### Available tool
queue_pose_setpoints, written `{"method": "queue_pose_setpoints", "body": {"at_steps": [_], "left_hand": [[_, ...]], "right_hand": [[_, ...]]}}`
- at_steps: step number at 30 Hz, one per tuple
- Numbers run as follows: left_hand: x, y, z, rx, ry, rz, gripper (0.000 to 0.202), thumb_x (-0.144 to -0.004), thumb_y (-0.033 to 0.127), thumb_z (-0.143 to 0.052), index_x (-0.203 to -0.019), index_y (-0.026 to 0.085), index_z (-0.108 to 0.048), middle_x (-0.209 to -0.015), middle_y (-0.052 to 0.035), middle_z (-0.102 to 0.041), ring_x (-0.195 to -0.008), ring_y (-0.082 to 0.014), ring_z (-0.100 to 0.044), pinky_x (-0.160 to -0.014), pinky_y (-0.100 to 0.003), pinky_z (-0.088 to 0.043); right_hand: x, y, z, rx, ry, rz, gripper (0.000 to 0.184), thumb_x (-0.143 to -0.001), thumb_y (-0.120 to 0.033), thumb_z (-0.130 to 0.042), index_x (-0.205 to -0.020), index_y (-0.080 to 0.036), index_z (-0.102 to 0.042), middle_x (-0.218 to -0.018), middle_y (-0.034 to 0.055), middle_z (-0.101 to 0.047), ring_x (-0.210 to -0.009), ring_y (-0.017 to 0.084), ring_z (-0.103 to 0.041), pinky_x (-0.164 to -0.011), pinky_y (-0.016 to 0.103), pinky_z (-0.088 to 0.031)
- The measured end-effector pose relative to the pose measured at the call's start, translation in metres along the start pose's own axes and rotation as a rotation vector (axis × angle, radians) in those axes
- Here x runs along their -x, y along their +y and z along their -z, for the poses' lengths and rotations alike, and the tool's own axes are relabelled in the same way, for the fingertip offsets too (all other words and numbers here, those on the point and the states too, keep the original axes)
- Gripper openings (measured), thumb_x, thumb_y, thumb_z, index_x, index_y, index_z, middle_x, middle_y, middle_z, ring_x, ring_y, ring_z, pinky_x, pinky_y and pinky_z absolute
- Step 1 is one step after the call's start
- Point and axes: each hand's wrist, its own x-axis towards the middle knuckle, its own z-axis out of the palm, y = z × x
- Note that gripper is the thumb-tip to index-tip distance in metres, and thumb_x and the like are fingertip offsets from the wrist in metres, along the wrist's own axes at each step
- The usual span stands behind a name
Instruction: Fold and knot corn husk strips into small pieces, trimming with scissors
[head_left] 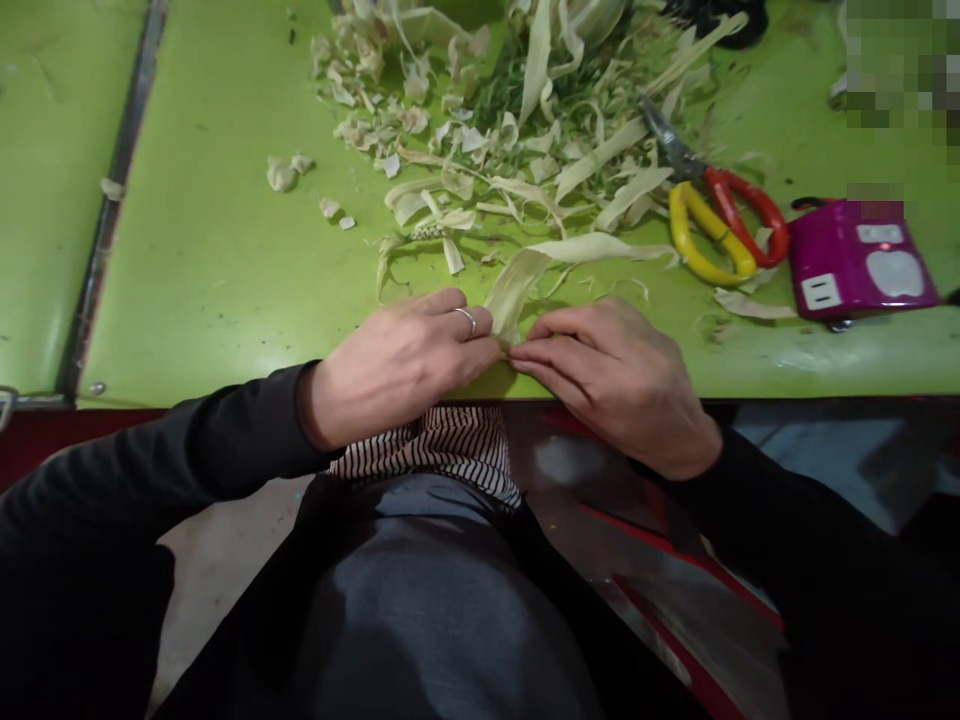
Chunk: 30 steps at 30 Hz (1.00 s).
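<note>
My left hand (pixel 405 365) and my right hand (pixel 607 375) meet at the near edge of the green table (pixel 217 270). Both pinch the near end of a pale dried husk strip (pixel 525 275), fingers closed on it. The strip runs away from my hands toward the right and lies flat on the table. A ring shows on a finger of my left hand. Both sleeves are black.
A heap of pale husk pieces and scraps (pixel 495 110) covers the far middle of the table. Scissors with red and yellow handles (pixel 716 220) lie at the right. Beside them sits a magenta box-like device (pixel 859 258). A metal seam (pixel 112 190) crosses the table at left.
</note>
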Motion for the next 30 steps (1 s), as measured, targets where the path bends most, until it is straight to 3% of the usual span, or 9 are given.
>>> {"method": "queue_pose_setpoints", "body": {"at_steps": [7, 19, 27, 30], "left_hand": [[0.002, 0.008, 0.002, -0.100, -0.001, 0.042, 0.031, -0.103, 0.018, -0.038, -0.098, 0.016, -0.068, -0.089, -0.0081, -0.070, -0.082, -0.0182, -0.062, -0.070, -0.029, -0.047], [-0.007, 0.006, -0.014, -0.162, 0.090, 0.108, 0.027, -0.101, 0.015, -0.039, -0.095, 0.013, -0.065, -0.089, -0.0087, -0.066, -0.087, -0.0194, -0.061, -0.072, -0.028, -0.049], [-0.011, 0.006, -0.004, 0.005, -0.028, 0.335, 0.026, -0.101, 0.022, -0.041, -0.097, 0.014, -0.065, -0.081, -0.0071, -0.066, -0.078, -0.0181, -0.061, -0.065, -0.026, -0.045], [-0.014, 0.004, 0.000, 0.044, -0.036, 0.355, 0.027, -0.100, 0.021, -0.040, -0.100, 0.016, -0.066, -0.083, -0.0057, -0.066, -0.075, -0.0163, -0.061, -0.066, -0.026, -0.044]], "right_hand": [[-0.003, -0.002, -0.004, 0.175, -0.030, 0.084, 0.018, -0.099, -0.024, -0.052, -0.093, -0.019, -0.068, -0.102, 0.0093, -0.073, -0.083, 0.021, -0.061, -0.075, 0.038, -0.049], [-0.007, -0.003, -0.005, -0.099, -0.059, -0.196, 0.015, -0.096, -0.027, -0.052, -0.088, -0.022, -0.063, -0.098, 0.0092, -0.067, -0.093, 0.026, -0.065, -0.085, 0.044, -0.055], [-0.008, 0.001, -0.004, -0.133, -0.072, -0.304, 0.012, -0.092, -0.030, -0.058, -0.084, -0.022, -0.063, -0.096, 0.0107, -0.068, -0.096, 0.030, -0.065, -0.086, 0.048, -0.054], [-0.011, 0.007, -0.001, -0.173, -0.099, -0.351, 0.014, -0.090, -0.031, -0.062, -0.079, -0.022, -0.062, -0.096, 0.0098, -0.067, -0.096, 0.030, -0.066, -0.085, 0.047, -0.054]]}}
